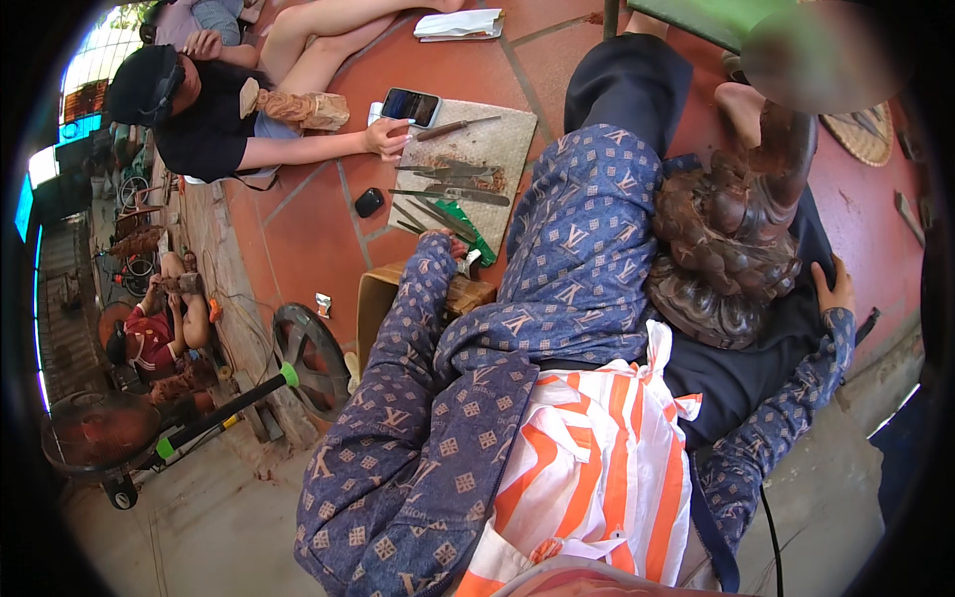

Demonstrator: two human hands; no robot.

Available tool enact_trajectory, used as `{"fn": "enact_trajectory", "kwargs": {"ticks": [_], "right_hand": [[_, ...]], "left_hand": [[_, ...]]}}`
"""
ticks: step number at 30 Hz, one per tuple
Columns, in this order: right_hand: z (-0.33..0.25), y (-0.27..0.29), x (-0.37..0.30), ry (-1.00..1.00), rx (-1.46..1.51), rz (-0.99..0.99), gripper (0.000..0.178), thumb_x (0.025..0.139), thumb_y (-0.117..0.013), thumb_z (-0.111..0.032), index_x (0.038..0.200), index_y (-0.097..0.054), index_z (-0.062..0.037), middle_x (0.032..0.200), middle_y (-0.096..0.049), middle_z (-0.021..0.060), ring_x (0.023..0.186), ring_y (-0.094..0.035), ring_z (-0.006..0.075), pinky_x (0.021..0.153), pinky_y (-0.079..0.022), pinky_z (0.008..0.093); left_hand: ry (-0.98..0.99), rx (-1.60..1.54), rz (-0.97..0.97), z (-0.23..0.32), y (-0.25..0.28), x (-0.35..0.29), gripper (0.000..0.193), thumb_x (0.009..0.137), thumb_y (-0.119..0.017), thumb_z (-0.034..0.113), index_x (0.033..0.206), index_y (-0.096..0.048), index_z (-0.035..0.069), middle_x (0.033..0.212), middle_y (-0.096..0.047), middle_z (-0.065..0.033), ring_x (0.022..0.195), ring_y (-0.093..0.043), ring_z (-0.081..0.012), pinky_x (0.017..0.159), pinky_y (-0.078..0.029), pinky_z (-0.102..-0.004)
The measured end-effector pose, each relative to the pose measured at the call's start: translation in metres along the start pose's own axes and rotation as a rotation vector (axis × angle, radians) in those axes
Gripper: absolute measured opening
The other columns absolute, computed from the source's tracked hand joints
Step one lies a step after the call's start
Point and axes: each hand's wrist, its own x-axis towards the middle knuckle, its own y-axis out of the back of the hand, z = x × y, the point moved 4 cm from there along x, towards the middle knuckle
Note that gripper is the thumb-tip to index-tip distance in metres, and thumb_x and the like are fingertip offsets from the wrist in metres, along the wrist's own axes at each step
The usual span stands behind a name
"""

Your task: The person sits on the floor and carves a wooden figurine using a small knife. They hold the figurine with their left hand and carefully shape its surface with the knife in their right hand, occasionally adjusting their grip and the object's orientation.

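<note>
Where the dark carving [721, 264] sits: on black cloth [731, 383] over the lap, leaning against the blue patterned trouser leg [577, 239], with neither hand gripping it.
Right hand [834, 287]: loosely open, resting on the cloth just beside the carving and holding nothing that shows.
Left hand [450, 242]: down at the near edge of the mat, by the green packet [472, 235]; how far its fingers are closed, and on what, I cannot tell.
Step in hand: judging by that reach, picking or sorting among the tools, with no cutting under way.
Next move calls for: if a tool is wanted, fingers closed round one handle, clear of neighbouring blades, with the right hand steadying the carving.
Chisels [463, 193]: lying loosely side by side on the pale mat [502, 127].
Phone [411, 106]: at the mat's far edge, near a co-worker's hand [386, 139].
Distant person [149, 336]: seated low, in a red shirt.
</note>
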Motion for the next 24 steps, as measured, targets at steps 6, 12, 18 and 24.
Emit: {"fn": "enact_trajectory", "kwargs": {"ticks": [6, 12, 18, 24], "right_hand": [[0.0, 0.011, -0.009, -0.022, -0.04, 0.012, 0.063, 0.088, -0.059, -0.056, 0.136, -0.051, -0.0155, 0.124, -0.059, 0.0257, 0.114, -0.057, 0.0432, 0.097, -0.045, 0.0486], [-0.047, 0.034, -0.022, -0.153, -0.045, -0.041, 0.064, 0.086, -0.059, -0.058, 0.136, -0.051, -0.0179, 0.125, -0.058, 0.0225, 0.117, -0.057, 0.0397, 0.098, -0.046, 0.0477], [-0.055, 0.045, -0.03, -0.186, -0.045, -0.037, 0.064, 0.086, -0.06, -0.057, 0.136, -0.052, -0.0179, 0.127, -0.058, 0.0199, 0.119, -0.056, 0.037, 0.101, -0.045, 0.0461], [-0.062, 0.049, -0.036, -0.207, -0.027, -0.044, 0.063, 0.086, -0.059, -0.057, 0.136, -0.052, -0.0186, 0.128, -0.057, 0.0189, 0.122, -0.054, 0.0358, 0.103, -0.044, 0.0454]], "left_hand": [[-0.038, 0.159, -0.017, 0.016, 0.02, 0.013, 0.014, 0.097, -0.058, 0.018, 0.096, -0.053, 0.006, 0.079, -0.06, -0.0113, 0.064, -0.061, -0.0256, 0.056, -0.055, -0.0387], [-0.033, 0.134, -0.016, 0.006, 0.036, 0.007, 0.014, 0.097, -0.058, 0.019, 0.094, -0.053, 0.006, 0.077, -0.059, -0.0104, 0.063, -0.061, -0.0244, 0.055, -0.055, -0.0378], [-0.043, 0.097, -0.027, 0.008, 0.022, 0.001, 0.014, 0.096, -0.059, 0.019, 0.092, -0.054, 0.007, 0.076, -0.059, -0.0095, 0.063, -0.061, -0.0232, 0.055, -0.054, -0.037], [-0.06, 0.069, -0.031, 0.008, 0.024, -0.001, 0.014, 0.096, -0.06, 0.019, 0.09, -0.054, 0.007, 0.075, -0.059, -0.0085, 0.062, -0.06, -0.0221, 0.054, -0.054, -0.0361]]}}
